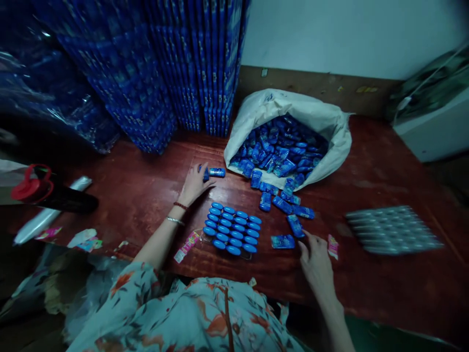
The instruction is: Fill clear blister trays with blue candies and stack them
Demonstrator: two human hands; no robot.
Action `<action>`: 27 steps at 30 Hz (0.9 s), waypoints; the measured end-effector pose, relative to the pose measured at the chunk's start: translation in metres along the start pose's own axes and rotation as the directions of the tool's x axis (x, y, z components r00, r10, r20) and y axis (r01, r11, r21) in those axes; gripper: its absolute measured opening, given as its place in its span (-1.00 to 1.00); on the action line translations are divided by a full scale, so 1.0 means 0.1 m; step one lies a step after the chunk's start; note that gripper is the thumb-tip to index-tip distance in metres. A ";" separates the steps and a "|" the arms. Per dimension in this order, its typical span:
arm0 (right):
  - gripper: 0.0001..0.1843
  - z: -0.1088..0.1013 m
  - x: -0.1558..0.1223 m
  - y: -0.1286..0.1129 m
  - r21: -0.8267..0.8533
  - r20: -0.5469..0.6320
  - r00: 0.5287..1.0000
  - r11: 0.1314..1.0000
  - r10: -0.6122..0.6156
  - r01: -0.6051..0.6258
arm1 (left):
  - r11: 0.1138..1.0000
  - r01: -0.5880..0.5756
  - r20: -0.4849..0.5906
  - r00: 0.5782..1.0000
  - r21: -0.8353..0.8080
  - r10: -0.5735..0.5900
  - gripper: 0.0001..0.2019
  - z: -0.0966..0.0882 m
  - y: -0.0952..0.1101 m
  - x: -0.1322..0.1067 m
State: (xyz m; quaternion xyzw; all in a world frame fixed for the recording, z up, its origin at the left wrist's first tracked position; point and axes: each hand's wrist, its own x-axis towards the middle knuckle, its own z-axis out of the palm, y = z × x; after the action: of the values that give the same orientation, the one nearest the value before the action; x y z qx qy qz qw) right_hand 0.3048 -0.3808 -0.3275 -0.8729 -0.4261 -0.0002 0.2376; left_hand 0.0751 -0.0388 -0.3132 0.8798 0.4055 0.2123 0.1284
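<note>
My left hand (pixel 196 185) is curled over a small blue wrapped packet (pixel 205 173) on the table, its thumb held out to the side. Just right of it lies another blue packet (pixel 217 172). My right hand (pixel 318 261) has its fingers apart, with fingertips at the lower end of a blue packet (pixel 295 226); whether they touch it I cannot tell. A further packet (pixel 283 241) lies left of that hand. Between my hands is a tray block (pixel 234 229) with rows of shiny blue oval pieces. Loose packets spill from a white sack (pixel 337 151) full of them.
Tall stacks of blue packs (pixel 198 63) stand at the back left. A dark bottle with a red lid (pixel 34 183) lies beside a clear plastic roll (pixel 51 215). At the right is a stack of empty clear trays (pixel 392 230). Pink wrappers (pixel 333 247) lie near the front.
</note>
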 end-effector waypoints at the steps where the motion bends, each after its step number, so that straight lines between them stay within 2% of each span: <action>1: -0.56 0.01 -0.04 0.03 0.030 0.016 1.000 1.000 -0.003 0.002 | 0.997 -0.029 0.069 0.997 0.076 0.024 -0.47 0.02 0.03 0.04; 3: -0.54 0.02 -0.13 0.06 0.097 0.070 0.997 0.995 -0.012 0.005 | 0.982 -0.082 0.163 0.985 0.171 0.054 -0.56 0.04 0.08 0.03; 6: -0.48 0.00 -0.25 0.04 0.173 0.184 0.983 0.985 -0.005 -0.028 | 0.967 -0.130 0.193 0.977 0.220 0.088 -0.64 0.01 0.11 -0.18; 10: -0.42 -0.06 -0.27 -0.05 0.151 0.281 0.960 0.987 0.017 -0.062 | 0.960 -0.182 0.226 0.965 0.212 0.133 -0.62 -0.10 0.04 -0.72; 14: -0.44 -0.04 -0.14 -0.13 0.072 0.274 0.962 0.997 0.014 -0.035 | 0.971 -0.233 0.196 0.956 0.050 0.220 -0.57 -0.21 -0.02 -1.35; 17: -0.46 0.00 -0.06 -0.18 0.123 0.280 0.960 0.992 -0.026 -0.009 | 0.988 -0.127 0.098 0.986 -0.090 0.135 -0.58 -0.31 0.01 -1.72; 19: -0.47 0.00 -0.06 -0.21 0.191 0.287 0.958 0.981 -0.016 -0.041 | 0.984 0.004 0.035 0.999 -0.179 0.002 -0.62 -0.39 0.08 -1.90; 21: -0.49 -0.06 -0.08 -0.22 0.258 0.310 0.951 0.962 0.009 -0.093 | 0.955 0.136 0.002 0.990 -0.265 -0.141 -0.66 -0.48 0.16 -2.03; 24: -0.52 -0.24 -0.17 -0.27 0.329 0.412 0.911 0.932 0.003 -0.152 | 0.880 0.288 0.029 0.953 -0.378 -0.300 -0.71 -0.62 0.29 -2.15; 27: -0.57 -0.41 -0.28 -0.42 0.381 0.483 0.875 0.907 -0.033 -0.176 | 0.834 0.318 0.070 0.944 -0.451 -0.323 -0.75 -0.72 0.41 -2.18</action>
State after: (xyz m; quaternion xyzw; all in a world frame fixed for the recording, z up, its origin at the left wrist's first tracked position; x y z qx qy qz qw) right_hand 0.2642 -0.3968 -0.2794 -0.7907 -0.4282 0.3148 0.3040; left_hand -0.0593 -0.2286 -0.2931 0.7434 0.4863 0.2810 0.3632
